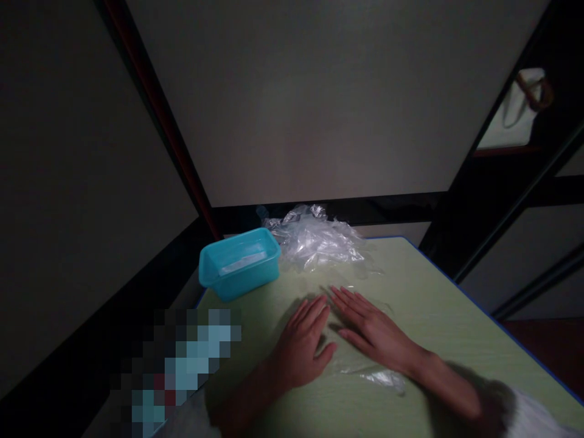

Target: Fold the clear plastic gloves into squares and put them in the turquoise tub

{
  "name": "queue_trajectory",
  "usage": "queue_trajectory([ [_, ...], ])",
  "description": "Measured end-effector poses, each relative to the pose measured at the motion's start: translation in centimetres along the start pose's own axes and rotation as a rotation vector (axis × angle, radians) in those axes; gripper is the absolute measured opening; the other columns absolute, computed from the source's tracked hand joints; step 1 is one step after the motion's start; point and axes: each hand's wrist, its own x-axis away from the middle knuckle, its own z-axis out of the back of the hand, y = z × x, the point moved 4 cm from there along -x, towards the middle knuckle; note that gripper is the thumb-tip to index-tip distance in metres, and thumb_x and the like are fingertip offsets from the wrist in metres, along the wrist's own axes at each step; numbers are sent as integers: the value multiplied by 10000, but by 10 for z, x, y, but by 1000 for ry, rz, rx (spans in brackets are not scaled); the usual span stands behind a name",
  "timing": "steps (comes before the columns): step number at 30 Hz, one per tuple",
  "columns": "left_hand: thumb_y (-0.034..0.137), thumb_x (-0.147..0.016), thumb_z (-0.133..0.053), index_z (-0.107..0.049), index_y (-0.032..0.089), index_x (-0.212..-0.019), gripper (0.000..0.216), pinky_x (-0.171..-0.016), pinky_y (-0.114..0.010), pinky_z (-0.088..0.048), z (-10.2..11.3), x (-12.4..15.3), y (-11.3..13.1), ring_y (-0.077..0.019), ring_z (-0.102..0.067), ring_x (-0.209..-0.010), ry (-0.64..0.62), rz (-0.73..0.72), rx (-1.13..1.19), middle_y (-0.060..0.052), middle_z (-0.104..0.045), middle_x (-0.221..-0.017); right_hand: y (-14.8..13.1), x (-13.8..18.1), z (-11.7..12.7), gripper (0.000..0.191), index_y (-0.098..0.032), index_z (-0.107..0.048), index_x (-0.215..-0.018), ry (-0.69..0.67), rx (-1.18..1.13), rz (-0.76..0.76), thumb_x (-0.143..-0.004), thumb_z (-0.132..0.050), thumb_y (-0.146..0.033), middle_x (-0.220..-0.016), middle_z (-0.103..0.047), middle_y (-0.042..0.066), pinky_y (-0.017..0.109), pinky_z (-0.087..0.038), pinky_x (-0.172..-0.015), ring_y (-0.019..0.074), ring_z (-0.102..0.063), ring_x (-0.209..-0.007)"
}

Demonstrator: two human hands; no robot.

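A clear plastic bag (383, 378) lies spread on the pale green table (456, 328), partly under my hands. My left hand (305, 344) rests palm down at its left side, fingers stretched out and thumb apart. On the right, my right hand (365, 322) lies flat over the bag with its fingers extended. The fingertips of both hands come close together near the bag's far end. Neither hand grips anything. Much of the bag's outline is hard to make out because it is see-through and covered by the hands.
A turquoise plastic basket (246, 267) with something whitish inside stands at the far left of the table. Beside it is a heap of crumpled clear plastic bags (319, 237). Cabinet panels (319, 109) rise behind. A white bag (515, 115) sits on a shelf at right.
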Motion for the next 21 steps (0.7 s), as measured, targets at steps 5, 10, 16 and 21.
queue_trajectory([
  [5,324,-898,-401,-323,105,-1355,513,-1087,-411,-257,-16,-2,4,-233,-270,-1328,-25,-68,-46,-142,-335,-1424,-11,2,-19,560,-104,-227,-1415,-58,-1,7,-939,-331,-380,-1467,-213,120,436,-237,-1091,230,-175,-1348],
  [10,524,-895,-363,-307,116,-1368,628,-1100,-417,-198,-19,3,0,-252,-212,-1348,-7,-126,-86,-134,-310,-1439,-8,12,-26,663,-161,-65,-1436,-19,-2,87,-920,-349,-465,-1481,-148,104,472,-241,-1082,250,-135,-1355],
  [16,609,-851,-377,-306,89,-1367,736,-1102,-416,-182,-18,4,-1,-270,-171,-1357,-31,-141,-68,-148,-291,-1445,-5,19,-22,750,-181,-21,-1434,-66,-20,117,-881,-414,-502,-1490,-110,95,483,-227,-1082,277,-118,-1355],
  [21,609,-842,-395,-304,93,-1369,743,-1107,-413,-154,-18,4,-1,-270,-152,-1361,-83,-129,-57,-142,-266,-1456,-2,22,-22,752,-175,-37,-1437,-135,-44,120,-876,-400,-520,-1498,-63,95,508,-170,-1087,287,-78,-1359],
])
